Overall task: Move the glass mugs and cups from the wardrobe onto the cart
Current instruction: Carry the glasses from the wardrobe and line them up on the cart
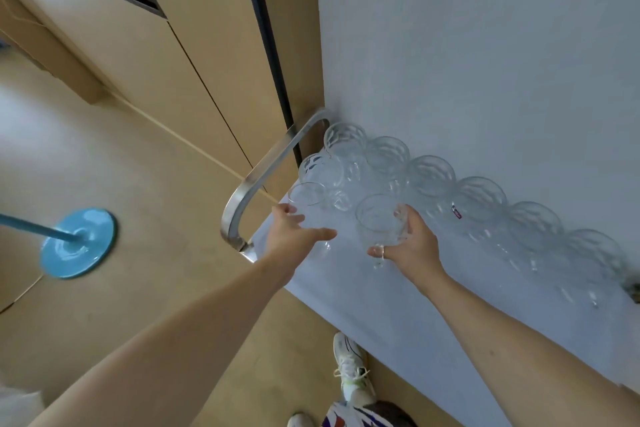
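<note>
Left hand [294, 236] grips a clear glass cup [309, 210], fingers curled round its far side, thumb on the near side. The cup is smooth and cylindrical with a thin rim, and it stands at the corner of the cart [398, 315]; whether its base touches the top I cannot tell.

Right hand [414, 246] holds a second clear mug [377, 222], just right of the left hand. Fingers wrap the far wall, thumb lies low on the near side, and a ring shows on one finger. Mug is straight-sided and open end up; its small handle shows below the thumb.

Cart top is pale blue-grey, matte and flat. A curved, brushed metal handle [266, 170] rises at its end, just left of the left hand.

Beyond both hands, a row of glasses [433, 173] lines the far edge of the cart against a pale wall [485, 45]. They are rounded, with faceted or rippled walls, and stand touching one another. One carries a small red sticker [456, 211]. More glasses crowd just past the left hand's cup.

Left of the left hand, well apart: tan floor [138, 156] and a glossy teal disc base [78, 243] with a teal pole. Wooden panels [194, 28] lie beyond. Below the right forearm is a white sneaker [351, 367].
</note>
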`<state>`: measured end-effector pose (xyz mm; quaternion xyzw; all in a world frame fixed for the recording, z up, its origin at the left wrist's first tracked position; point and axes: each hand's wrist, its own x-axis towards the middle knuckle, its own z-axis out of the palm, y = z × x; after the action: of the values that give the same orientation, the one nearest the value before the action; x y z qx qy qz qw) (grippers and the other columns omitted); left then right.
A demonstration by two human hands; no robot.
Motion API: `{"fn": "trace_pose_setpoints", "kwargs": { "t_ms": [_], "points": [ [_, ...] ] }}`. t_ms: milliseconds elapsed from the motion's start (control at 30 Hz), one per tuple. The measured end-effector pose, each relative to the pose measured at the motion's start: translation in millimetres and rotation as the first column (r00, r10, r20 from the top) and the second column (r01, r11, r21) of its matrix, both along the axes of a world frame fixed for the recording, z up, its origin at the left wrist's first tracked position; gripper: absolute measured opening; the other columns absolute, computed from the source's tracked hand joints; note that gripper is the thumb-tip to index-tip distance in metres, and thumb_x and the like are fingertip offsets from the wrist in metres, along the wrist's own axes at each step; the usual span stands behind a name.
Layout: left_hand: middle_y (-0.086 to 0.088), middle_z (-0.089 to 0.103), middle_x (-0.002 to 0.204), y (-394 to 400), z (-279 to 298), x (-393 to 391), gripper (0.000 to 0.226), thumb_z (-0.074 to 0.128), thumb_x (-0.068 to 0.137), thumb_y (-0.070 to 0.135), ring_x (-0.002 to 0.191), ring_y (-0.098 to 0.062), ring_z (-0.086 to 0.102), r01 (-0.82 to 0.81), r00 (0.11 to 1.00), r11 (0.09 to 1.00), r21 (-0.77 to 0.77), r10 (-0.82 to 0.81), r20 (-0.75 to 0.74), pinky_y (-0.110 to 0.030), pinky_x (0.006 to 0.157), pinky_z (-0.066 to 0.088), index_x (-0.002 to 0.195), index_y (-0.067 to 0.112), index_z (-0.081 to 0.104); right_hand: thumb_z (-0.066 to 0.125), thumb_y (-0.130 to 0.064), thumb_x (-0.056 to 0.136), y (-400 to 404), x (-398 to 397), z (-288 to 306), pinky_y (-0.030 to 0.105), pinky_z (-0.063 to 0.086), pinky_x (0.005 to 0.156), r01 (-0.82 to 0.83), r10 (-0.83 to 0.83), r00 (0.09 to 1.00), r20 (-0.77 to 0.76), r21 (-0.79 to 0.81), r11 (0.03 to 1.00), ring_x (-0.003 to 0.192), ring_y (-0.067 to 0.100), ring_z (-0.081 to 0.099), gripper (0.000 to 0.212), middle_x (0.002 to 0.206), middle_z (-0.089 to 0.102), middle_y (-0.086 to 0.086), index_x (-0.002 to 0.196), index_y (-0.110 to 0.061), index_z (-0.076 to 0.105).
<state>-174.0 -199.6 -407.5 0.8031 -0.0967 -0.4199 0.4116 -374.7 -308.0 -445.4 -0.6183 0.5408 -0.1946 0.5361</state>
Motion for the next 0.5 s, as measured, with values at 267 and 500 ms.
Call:
{"fn": "trace_pose_setpoints", "kwargs": {
  "t_ms": [267,500],
  "points": [
    [0.014,0.061,0.119,-11,-17,6,0.078,0.098,0.057,0.026,0.114,-0.008,0.056,0.020,1.000,1.000,-0.006,-0.020,0.012,-0.024,0.074,0.044,0.108,0.037,0.041,0.100,-0.006,0.046,-22,6,-24,0.005,0.048,0.083,-0.042,0.042,0.998,0.048,0.001,0.999,0.102,-0.017,0.059,0.101,0.111,0.064,-0.029,0.126,-0.046,0.053],
    [0.013,0.059,0.120,-16,-18,4,0.074,0.097,0.060,0.024,0.103,0.007,0.052,0.074,0.997,0.997,0.003,-0.074,0.037,-0.019,0.067,0.041,0.104,0.040,0.039,0.100,-0.008,0.046,-30,16,-26,0.029,0.051,0.092,-0.069,0.065,0.997,-0.048,-0.082,0.994,0.107,0.020,0.063,0.097,0.120,0.063,0.000,0.130,-0.018,0.054]
  ]
}}
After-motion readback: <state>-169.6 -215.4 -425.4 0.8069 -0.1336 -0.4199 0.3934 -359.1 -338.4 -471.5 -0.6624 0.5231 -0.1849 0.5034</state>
